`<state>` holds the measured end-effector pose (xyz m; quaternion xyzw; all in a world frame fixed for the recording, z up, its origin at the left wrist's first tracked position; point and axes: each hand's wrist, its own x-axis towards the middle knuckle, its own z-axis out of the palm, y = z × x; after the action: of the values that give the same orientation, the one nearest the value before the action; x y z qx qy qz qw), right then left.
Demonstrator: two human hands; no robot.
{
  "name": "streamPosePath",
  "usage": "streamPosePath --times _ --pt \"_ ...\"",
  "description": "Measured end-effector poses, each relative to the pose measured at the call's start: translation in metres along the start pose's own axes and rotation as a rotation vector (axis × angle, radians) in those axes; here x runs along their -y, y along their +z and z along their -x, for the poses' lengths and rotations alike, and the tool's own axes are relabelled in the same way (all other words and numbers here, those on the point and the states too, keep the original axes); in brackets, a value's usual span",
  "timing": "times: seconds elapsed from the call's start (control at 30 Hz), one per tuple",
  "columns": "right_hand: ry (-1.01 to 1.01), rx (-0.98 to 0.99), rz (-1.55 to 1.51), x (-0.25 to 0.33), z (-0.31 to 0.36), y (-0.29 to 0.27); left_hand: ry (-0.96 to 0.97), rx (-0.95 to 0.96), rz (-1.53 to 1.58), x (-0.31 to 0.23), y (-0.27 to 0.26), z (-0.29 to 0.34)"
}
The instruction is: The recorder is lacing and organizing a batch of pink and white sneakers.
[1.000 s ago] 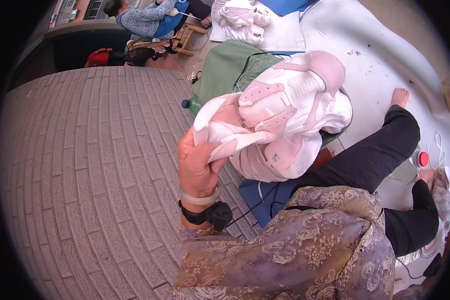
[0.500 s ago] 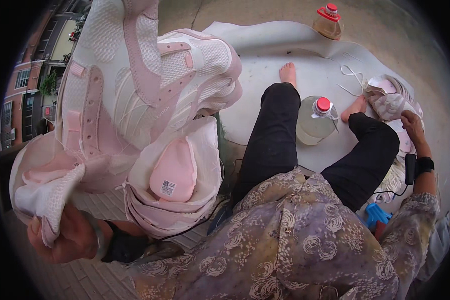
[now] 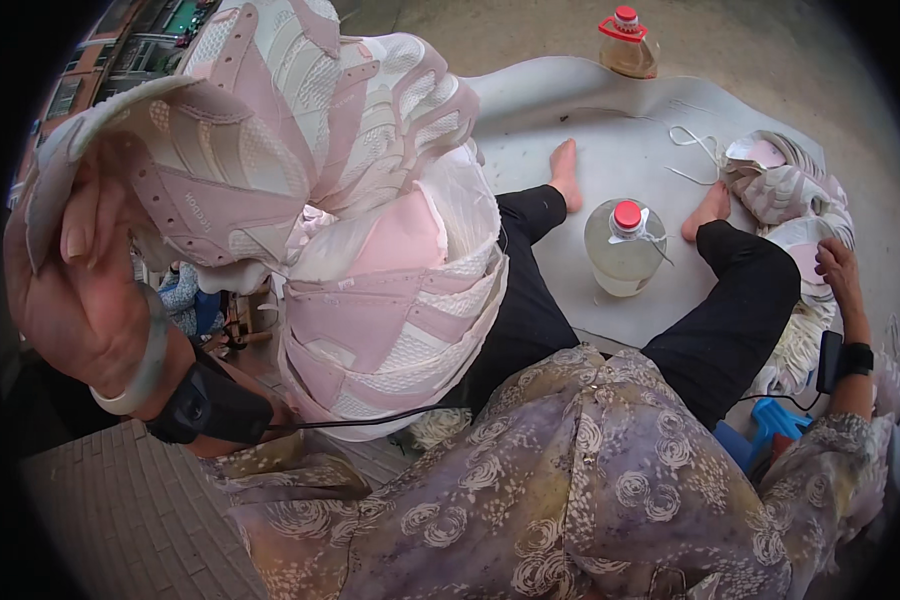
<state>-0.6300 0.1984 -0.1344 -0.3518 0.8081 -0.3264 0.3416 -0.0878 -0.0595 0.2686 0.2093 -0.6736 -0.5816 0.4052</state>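
Observation:
My left hand (image 3: 95,265) is raised at the left, its fingers curled round the edge of a pink-and-white shoe upper (image 3: 215,195). The upper's laceless eyelet panel shows. More uppers (image 3: 345,110) stand bunched behind it. Below them hangs a rounded stack of nested uppers (image 3: 360,340), with a pink lining (image 3: 405,240) in its opening. Far to the right, my right hand (image 3: 838,270) is beside a second pile of uppers (image 3: 785,195), close to a pale pink piece (image 3: 800,245). Its fingers are bent; anything between them is hidden.
A clear bottle with a red cap (image 3: 625,250) stands between my legs on a pale sheet (image 3: 530,110). Another red-capped bottle (image 3: 627,45) is at the far edge. White cord (image 3: 695,145) lies near the right pile. A blue plastic object (image 3: 775,425) sits by my right elbow.
My left hand has risen with the upper in it, which now spreads across the bunch. The nested stack has turned and shifted right. My right hand has moved slightly down and right.

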Motion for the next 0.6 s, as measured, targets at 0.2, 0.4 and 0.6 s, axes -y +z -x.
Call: streamPosePath --times 0.2,0.4,0.6 --pt "-0.087 0.072 -0.086 0.034 0.022 0.019 0.029 0.156 0.020 0.001 0.034 -0.063" --pt "-0.059 0.106 -0.058 0.043 0.059 0.019 -0.020 0.511 0.206 0.055 0.062 -0.132" --pt "-0.200 0.219 -0.168 0.120 0.078 0.041 -0.003 0.481 0.220 0.052 0.102 -0.183"
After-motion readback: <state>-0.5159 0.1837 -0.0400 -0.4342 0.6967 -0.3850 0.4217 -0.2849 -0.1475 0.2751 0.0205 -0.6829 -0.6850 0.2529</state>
